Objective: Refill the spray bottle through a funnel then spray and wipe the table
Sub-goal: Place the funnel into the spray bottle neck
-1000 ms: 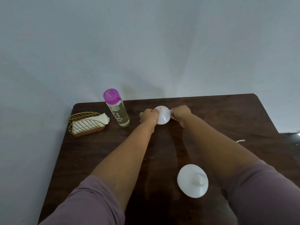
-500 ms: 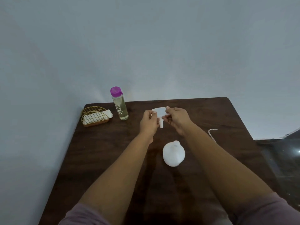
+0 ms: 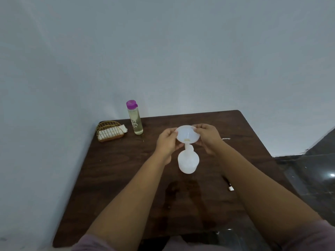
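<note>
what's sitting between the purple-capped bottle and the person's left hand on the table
Nothing. In the head view, only bare dark table lies between the purple-capped bottle and the left hand, which grips the white funnel.

refill bottle (image 3: 135, 118) and napkin basket (image 3: 109, 131) crowd far-left corner.

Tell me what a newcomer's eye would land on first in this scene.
First, the white funnel at the middle of the dark table, gripped at its rim by the left hand and right hand, its spout at the neck of the white bottle. Next, the purple-capped bottle of pale liquid standing at the back left, beside a gold wire napkin holder.
</note>
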`<state>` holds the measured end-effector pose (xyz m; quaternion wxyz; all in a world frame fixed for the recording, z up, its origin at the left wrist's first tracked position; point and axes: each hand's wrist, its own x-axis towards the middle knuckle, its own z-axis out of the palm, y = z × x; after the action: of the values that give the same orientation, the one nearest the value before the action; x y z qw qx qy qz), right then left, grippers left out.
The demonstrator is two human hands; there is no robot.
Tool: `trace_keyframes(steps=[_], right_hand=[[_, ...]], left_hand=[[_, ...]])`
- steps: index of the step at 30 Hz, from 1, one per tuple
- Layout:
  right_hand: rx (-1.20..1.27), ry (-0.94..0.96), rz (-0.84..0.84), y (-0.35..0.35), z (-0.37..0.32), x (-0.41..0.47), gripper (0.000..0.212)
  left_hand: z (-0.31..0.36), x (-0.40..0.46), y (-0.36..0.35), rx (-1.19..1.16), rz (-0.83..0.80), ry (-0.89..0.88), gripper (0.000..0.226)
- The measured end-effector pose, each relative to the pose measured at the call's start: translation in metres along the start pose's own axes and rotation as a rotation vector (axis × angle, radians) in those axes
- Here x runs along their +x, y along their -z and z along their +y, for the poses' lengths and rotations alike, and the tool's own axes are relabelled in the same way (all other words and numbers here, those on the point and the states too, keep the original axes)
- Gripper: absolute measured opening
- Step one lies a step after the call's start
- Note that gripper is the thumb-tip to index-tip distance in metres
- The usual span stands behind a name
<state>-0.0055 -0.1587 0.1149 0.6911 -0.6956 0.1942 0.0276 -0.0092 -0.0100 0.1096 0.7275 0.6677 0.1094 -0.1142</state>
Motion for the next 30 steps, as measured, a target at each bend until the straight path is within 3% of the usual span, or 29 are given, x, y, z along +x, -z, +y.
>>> trace_keyframes(steps=[2,6,9,19,25,30], right_hand=[[-0.026,0.002,0.078,0.002,0.006,0.004,0.016],[0.026,-0.026,0.216,-0.003,0.007,0.007,0.039],[-0.047,-0.002,0.260,-0.009,0.008,0.002,0.040],[-0.029,-0.043,0.235,-0.013,0.026,0.000,0.038],[-0.298,0.082,0.302,-0.017,0.029,-0.002,0.032],[-0.343,0.138,0.297,-0.015,0.028,-0.001,0.030]], left_hand=[[0.004,-0.002,0.000,0.009,-0.058,-0.005,0.023],[0.013,0.002,0.000,0.035,-0.219,-0.019,0.026],[0.002,0.008,0.001,0.124,-0.290,-0.016,0.025],[-0.021,0.017,0.002,0.199,-0.284,-0.046,0.027],[-0.029,0.019,0.003,0.191,-0.275,-0.028,0.039],[-0.029,0.020,-0.002,0.190,-0.278,-0.028,0.038]])
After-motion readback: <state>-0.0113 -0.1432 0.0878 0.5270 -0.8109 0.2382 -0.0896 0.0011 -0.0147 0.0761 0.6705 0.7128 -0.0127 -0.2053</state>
